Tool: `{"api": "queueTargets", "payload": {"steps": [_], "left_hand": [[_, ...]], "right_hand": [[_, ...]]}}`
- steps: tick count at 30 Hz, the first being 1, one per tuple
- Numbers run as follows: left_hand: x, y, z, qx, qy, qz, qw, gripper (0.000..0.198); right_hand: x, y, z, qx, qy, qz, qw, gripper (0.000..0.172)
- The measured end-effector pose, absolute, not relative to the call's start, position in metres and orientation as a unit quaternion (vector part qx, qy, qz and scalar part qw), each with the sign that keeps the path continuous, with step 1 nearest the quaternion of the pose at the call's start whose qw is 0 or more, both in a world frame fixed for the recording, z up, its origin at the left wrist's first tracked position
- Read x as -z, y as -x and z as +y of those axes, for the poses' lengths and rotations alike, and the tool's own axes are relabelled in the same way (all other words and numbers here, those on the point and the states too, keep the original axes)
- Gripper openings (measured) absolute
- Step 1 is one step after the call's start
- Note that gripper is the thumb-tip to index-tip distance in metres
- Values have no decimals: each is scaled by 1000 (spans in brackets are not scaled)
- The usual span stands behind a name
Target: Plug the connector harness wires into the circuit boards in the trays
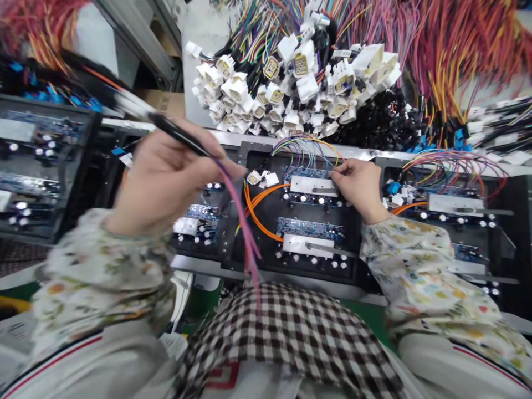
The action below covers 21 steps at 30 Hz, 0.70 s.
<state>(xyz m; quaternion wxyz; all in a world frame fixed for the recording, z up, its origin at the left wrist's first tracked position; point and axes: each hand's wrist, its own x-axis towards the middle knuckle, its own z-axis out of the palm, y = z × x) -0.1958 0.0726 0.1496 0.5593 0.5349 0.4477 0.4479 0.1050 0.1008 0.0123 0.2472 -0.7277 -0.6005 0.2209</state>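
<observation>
My left hand (166, 172), raised and slightly blurred, pinches a wire harness (178, 133) by its black sleeve. Loose pink wires (243, 221) hang from below the thumb, and the harness's other end runs up to the left. Over the right end of the upper circuit board (313, 183), my right hand (358, 185) is closed with thumb and fingertips together. Thin coloured wires (305, 147) arch along that board's back edge, close to those fingertips. What the fingertips grip is hidden. Orange cables (266, 202) join the boards' left side inside a black housing (253, 260).
A heap of white connectors (291, 83) lies behind the housing. Bundles of red and orange wires (457, 50) fill the back right. Another wired housing (419, 227) stands to the right, and one with boards (37, 166) to the left. A checkered cloth (291, 332) lies in front.
</observation>
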Motion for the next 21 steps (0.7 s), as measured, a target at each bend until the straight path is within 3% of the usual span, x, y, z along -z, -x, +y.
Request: {"api": "queueTargets", "payload": {"steps": [4, 9, 15, 18, 21], "left_hand": [[-102, 158, 73, -455, -429, 408, 665, 11], [-55, 120, 95, -429, -475, 424, 641, 10], [-39, 124, 113, -424, -498, 475, 589, 11], [-37, 127, 117, -421, -507, 485, 575, 11], [-40, 128, 123, -398, -532, 473, 578, 9]], "right_hand": [[-12, -104, 101, -230, 738, -585, 247, 8], [-19, -101, 106, -245, 745, -577, 229, 8], [-51, -95, 99, -189, 718, -641, 195, 18], [-58, -84, 90, -295, 667, -642, 236, 21], [-56, -71, 89, -403, 603, -653, 218, 24]]}}
